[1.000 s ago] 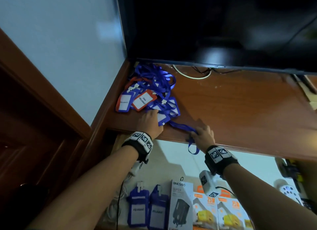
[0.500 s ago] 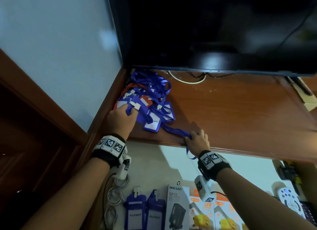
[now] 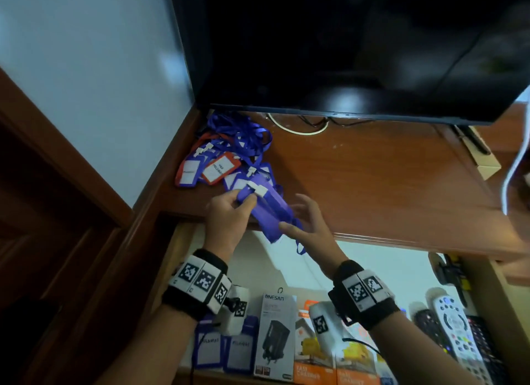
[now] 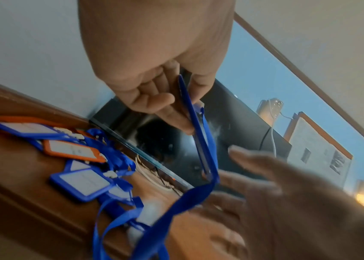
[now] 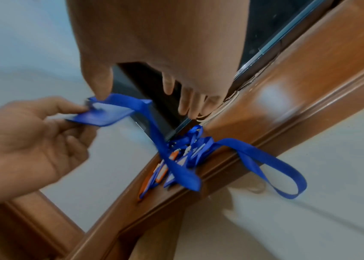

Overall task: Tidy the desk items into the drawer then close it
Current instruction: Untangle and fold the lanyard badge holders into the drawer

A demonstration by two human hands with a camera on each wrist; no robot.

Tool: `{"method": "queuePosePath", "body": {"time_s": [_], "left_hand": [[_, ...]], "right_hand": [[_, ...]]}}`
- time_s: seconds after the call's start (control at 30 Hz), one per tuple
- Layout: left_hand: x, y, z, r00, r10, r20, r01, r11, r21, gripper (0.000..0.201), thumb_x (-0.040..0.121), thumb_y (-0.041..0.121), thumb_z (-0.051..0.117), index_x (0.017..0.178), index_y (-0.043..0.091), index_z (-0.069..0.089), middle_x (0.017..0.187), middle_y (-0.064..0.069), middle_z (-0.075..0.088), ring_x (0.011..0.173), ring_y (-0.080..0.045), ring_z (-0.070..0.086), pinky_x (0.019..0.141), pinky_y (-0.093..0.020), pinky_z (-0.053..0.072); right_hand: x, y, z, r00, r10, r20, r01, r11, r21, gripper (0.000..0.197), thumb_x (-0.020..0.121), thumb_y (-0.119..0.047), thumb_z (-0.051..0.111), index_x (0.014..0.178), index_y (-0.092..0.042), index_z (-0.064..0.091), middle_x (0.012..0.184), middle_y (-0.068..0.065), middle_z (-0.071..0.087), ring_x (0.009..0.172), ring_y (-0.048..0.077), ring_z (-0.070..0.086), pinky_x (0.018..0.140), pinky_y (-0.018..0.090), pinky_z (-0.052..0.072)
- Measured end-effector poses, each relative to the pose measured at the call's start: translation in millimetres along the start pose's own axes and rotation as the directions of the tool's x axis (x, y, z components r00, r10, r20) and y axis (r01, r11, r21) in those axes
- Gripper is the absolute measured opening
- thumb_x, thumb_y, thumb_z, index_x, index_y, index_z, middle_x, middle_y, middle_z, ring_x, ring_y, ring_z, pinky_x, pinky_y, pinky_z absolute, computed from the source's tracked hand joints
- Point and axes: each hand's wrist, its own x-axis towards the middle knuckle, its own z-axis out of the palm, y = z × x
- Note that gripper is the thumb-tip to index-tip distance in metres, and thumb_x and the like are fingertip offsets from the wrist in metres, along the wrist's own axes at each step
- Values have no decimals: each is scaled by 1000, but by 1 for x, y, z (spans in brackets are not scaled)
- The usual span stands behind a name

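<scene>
My left hand (image 3: 243, 204) pinches the top of a blue badge holder (image 3: 268, 209) and holds it up over the desk's front edge. Its blue lanyard (image 5: 265, 167) trails down over that edge. My right hand (image 3: 298, 215) is spread with straight fingers beside the holder, thumb touching its lower end. In the left wrist view the blue badge holder (image 4: 196, 133) shows edge-on between my fingers. A pile of blue and orange badge holders with tangled lanyards (image 3: 226, 161) lies in the desk's back left corner. The drawer (image 3: 170, 255) stands pulled out below.
A dark screen (image 3: 344, 55) stands over the back of the desk (image 3: 372, 178), with a white cable (image 3: 298, 129) under it. In the drawer lie two blue badge holders (image 3: 220, 353), charger boxes (image 3: 278, 333) and remote controls (image 3: 456, 327). A wall borders the left.
My left hand has lifted one blue badge holder out of the pile toward the desk's front. My right hand has let go of the lanyard at the edge and come up beside the holder.
</scene>
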Motion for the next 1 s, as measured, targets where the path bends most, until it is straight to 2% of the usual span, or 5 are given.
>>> {"method": "queuePosePath", "body": {"time_s": [0.23, 0.4, 0.5, 0.73, 1.0], "left_hand": [[-25, 2, 30, 994, 30, 106, -31, 1000, 7, 38, 81, 36, 55, 69, -1, 55, 65, -23, 57, 57, -33, 51, 56, -46, 48], [-24, 8, 24, 992, 74, 98, -78, 996, 44, 33, 92, 21, 58, 69, -2, 52, 62, -25, 51, 54, -16, 46, 50, -33, 37], [-21, 6, 18, 995, 50, 86, -52, 998, 20, 30, 94, 18, 57, 70, 0, 54, 59, -19, 50, 50, -5, 45, 44, -17, 34], [-15, -5, 8, 997, -15, -78, 14, 1000, -18, 27, 92, 20, 57, 79, -4, 59, 71, -16, 55, 67, -17, 46, 58, -29, 34], [-46, -10, 40, 966, 2, 260, -57, 977, 204, 43, 76, 49, 55, 83, 8, 69, 71, -13, 68, 72, -32, 66, 64, -50, 56]], "right_hand": [[-21, -1, -30, 996, 64, -68, -73, 987, -142, 10, 90, -3, 61, 89, 7, 62, 70, 16, 62, 58, 20, 54, 57, 26, 46], [-43, -1, -64, 994, 107, -21, -109, 974, -200, 20, 89, -10, 65, 75, 4, 60, 51, 6, 51, 44, 15, 46, 49, 22, 41], [-57, 4, -83, 994, 109, -25, -112, 975, -193, 30, 89, -17, 67, 74, 8, 61, 48, -2, 46, 44, 11, 41, 47, 20, 37], [-69, 38, -123, 934, 157, -322, -264, 909, -323, 28, 86, -14, 67, 59, -14, 63, 49, 0, 49, 51, 18, 41, 53, 27, 33], [-75, 16, -98, 979, 48, -200, -85, 980, -180, 8, 90, -18, 65, 94, -14, 70, 96, 1, 71, 91, 10, 64, 77, 19, 48]]}}
